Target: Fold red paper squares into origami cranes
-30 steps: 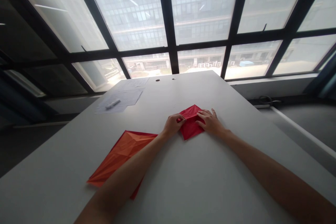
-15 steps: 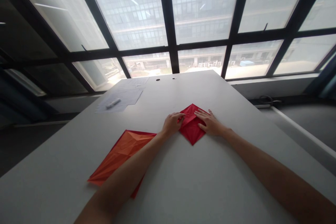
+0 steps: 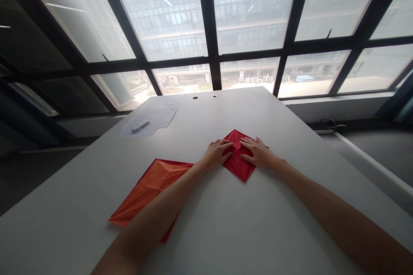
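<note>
A red sheet of folded paper, roughly diamond-shaped with creases across it, lies on the white table in front of me. My left hand rests on its left corner, the fingers stretched over the edge and the thumb apart from them. On the right side of the same paper lies my right hand, fingers spread flat and thumb on the lower half. Both hands cover the side corners. Closer to me on the left is a larger creased orange paper with red edges, partly hidden under my left forearm.
White printed sheets lie at the table's far left, with a whitish cylindrical object on them. A round dark hole shows near the far edge of the table. Large dark-framed windows stand behind it.
The red paper has turned slightly, its near corner shifting right. My left hand has gone from pinched fingers to stretched ones on the paper. My right hand stays about where it was.
</note>
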A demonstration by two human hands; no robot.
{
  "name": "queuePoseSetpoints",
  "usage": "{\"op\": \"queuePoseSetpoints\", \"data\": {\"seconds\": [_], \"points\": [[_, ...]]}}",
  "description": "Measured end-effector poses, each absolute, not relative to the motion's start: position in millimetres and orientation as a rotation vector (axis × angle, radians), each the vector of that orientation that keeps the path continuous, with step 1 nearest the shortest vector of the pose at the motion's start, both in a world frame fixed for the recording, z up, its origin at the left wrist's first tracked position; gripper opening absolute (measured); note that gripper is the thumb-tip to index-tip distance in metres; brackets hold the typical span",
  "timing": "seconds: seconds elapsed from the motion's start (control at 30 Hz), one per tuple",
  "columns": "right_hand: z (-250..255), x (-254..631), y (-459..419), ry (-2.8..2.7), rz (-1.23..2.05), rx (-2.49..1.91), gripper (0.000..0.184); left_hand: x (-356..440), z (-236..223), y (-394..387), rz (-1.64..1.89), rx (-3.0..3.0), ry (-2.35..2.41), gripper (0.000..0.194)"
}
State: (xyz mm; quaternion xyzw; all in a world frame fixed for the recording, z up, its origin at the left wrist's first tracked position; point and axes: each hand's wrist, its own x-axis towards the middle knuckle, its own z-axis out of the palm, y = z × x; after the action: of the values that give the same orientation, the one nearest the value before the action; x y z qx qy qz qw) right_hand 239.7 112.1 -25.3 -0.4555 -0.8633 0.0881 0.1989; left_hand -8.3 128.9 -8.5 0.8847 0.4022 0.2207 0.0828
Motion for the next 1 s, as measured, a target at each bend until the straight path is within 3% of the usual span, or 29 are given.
{"op": "queuePoseSetpoints", "data": {"seconds": [0.27, 0.47, 0.7, 1.0], "points": [[-24.2, 239.9, 112.5, -2.425, 0.265, -1.251, 0.063, -8.4, -5.1, 128.3, 0.395, 2.683, 1.093, 0.047], [-22.5, 239.6, 111.4, -2.425, 0.270, -1.244, 0.063, -8.2, -6.3, 126.8, 0.497, 2.618, 1.118, 0.049], [-20.8, 239.1, 109.2, -2.424, 0.249, -1.236, 0.063, -6.1, 1.5, 121.2, 0.524, 2.642, 1.100, 0.023], [-19.5, 238.6, 106.1, -2.421, 0.272, -1.225, 0.067, -7.2, 2.8, 121.3, 0.509, 2.637, 1.079, 0.032]]}}
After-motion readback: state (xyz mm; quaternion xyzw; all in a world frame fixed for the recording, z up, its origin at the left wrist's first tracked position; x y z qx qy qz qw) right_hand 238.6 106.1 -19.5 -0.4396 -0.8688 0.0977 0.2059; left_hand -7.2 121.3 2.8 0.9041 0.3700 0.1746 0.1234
